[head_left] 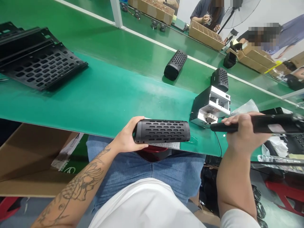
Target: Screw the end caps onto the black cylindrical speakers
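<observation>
Holding cardboard dividers, an open box (206,33) sits beyond both hands.

The black tool (258,124) in the right hand (242,131) runs past the right edge. The left hand (127,137) covers one end of the perforated cylinder (162,131). Black trays (40,60) are cropped at left.

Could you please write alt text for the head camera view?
A left hand holds a black perforated cylinder at a green bench's edge while the right hand grips a black tool near a small white machine.
</observation>
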A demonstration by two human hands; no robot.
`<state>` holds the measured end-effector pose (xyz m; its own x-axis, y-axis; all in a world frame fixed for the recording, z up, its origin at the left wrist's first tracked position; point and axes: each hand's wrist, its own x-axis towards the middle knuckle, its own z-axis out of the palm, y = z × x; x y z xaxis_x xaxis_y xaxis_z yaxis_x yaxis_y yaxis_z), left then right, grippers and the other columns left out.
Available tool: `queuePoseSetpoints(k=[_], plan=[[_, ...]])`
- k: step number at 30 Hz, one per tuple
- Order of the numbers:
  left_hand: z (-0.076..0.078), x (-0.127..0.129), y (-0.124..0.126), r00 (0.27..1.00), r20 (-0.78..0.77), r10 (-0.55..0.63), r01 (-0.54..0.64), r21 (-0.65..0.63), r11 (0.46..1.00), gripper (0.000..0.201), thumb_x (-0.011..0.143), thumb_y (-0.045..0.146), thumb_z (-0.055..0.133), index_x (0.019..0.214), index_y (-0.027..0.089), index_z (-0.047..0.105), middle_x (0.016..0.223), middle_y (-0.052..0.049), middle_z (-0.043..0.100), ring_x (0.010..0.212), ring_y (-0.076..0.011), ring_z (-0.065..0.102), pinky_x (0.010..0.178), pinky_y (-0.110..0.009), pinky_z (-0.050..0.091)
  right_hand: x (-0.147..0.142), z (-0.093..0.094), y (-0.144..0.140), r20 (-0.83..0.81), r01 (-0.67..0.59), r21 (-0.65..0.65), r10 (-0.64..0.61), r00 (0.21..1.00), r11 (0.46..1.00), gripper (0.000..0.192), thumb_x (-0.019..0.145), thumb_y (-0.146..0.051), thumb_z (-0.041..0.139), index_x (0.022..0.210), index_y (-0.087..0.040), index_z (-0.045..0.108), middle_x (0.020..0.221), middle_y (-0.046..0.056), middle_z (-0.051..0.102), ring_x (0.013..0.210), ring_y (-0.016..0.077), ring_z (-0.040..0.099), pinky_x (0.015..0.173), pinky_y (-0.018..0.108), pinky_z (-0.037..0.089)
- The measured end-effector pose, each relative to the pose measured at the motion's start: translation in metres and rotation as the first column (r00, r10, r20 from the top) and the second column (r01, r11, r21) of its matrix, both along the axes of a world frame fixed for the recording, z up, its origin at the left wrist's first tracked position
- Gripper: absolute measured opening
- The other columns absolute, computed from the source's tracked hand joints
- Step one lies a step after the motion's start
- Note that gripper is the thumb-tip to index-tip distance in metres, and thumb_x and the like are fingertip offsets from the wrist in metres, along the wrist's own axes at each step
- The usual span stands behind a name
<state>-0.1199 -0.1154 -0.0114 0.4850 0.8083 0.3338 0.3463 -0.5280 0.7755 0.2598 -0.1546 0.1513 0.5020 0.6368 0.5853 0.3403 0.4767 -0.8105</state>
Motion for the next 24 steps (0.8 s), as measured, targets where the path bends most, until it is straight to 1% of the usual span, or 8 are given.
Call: queuePoseSetpoints(k=[3,4,6,9,11,13,17,24], plan=[[0.000,0.000,-0.001,1.000,0.000,-0.006,0.006,-0.007,1.000,0.107,0.073,0.043,0.094,0.161,0.028,0.036,0.156,-0.017,0.053,0.146,-0.0392,0.057,0.124,-0.057,0.050,-0.030,0.020,-0.025,-0.033,-0.205,0.024,0.206,0.978,0.978,0.018,0.084,-0.034,0.091,0.081,-0.025,0.075,0.062,-0.003,0.063,0.050,0.0177,0.059,0.054,0.039,0.058],[0.000,0.000,-0.001,1.000,0.001,-0.004,0.004,-0.008,1.000,0.108,0.072,0.044,0.094,0.161,0.028,0.036,0.157,-0.017,0.053,0.146,-0.0393,0.057,0.124,-0.057,0.050,-0.041,0.024,-0.032,-0.043,-0.301,0.014,0.302,0.952,0.953,0.019,0.085,-0.037,0.091,0.085,-0.026,0.076,0.061,-0.004,0.063,0.047,0.0178,0.058,0.052,0.040,0.058],[-0.001,0.001,-0.001,1.000,0.000,0.000,0.000,-0.014,1.000,0.108,0.072,0.044,0.094,0.162,0.028,0.035,0.158,-0.017,0.052,0.147,-0.0393,0.056,0.125,-0.056,0.050,-0.064,0.026,-0.044,-0.072,-0.473,-0.022,0.471,0.879,0.881,0.021,0.087,-0.042,0.090,0.094,-0.029,0.076,0.060,-0.004,0.063,0.044,0.0181,0.057,0.049,0.040,0.058],[0.000,0.001,-0.002,1.000,-0.003,0.003,-0.003,-0.021,1.000,0.108,0.073,0.045,0.094,0.163,0.028,0.035,0.159,-0.017,0.051,0.148,-0.0389,0.056,0.125,-0.055,0.050,-0.093,0.019,-0.046,-0.085,-0.628,-0.061,0.623,0.778,0.776,0.020,0.092,-0.042,0.086,0.100,-0.029,0.073,0.062,-0.004,0.064,0.047,0.0182,0.060,0.053,0.041,0.061],[0.000,0.002,-0.003,1.000,0.003,-0.001,0.001,-0.019,1.000,0.109,0.074,0.047,0.094,0.163,0.028,0.035,0.160,-0.017,0.051,0.148,-0.0388,0.056,0.126,-0.054,0.049,-0.106,0.011,-0.039,-0.064,-0.677,-0.048,0.675,0.735,0.734,0.020,0.092,-0.039,0.086,0.102,-0.029,0.073,0.064,-0.004,0.066,0.049,0.0179,0.063,0.056,0.041,0.063],[0.001,0.003,-0.003,1.000,0.015,-0.009,0.009,-0.013,1.000,0.108,0.074,0.047,0.094,0.163,0.027,0.035,0.160,-0.017,0.051,0.149,-0.0383,0.055,0.126,-0.054,0.049,-0.113,0.004,-0.030,-0.040,-0.704,-0.031,0.703,0.710,0.709,0.018,0.091,-0.035,0.085,0.104,-0.029,0.073,0.064,-0.004,0.068,0.050,0.0174,0.064,0.058,0.039,0.064],[0.002,0.005,-0.004,0.999,0.031,-0.021,0.022,-0.017,1.000,0.105,0.076,0.045,0.092,0.162,0.027,0.035,0.160,-0.017,0.051,0.150,-0.0372,0.054,0.128,-0.054,0.047,-0.117,-0.004,-0.020,-0.053,-0.708,-0.065,0.706,0.706,0.703,0.018,0.091,-0.031,0.085,0.104,-0.028,0.074,0.066,-0.003,0.069,0.053,0.0173,0.066,0.062,0.038,0.065],[0.003,0.007,-0.004,0.999,0.047,-0.027,0.029,-0.036,0.999,0.106,0.074,0.045,0.093,0.162,0.027,0.036,0.159,-0.016,0.051,0.149,-0.0376,0.054,0.127,-0.053,0.048,-0.120,-0.008,-0.021,-0.084,-0.718,-0.113,0.714,0.695,0.687,0.017,0.090,-0.029,0.086,0.099,-0.027,0.072,0.065,-0.004,0.067,0.052,0.0168,0.065,0.061,0.038,0.065]])
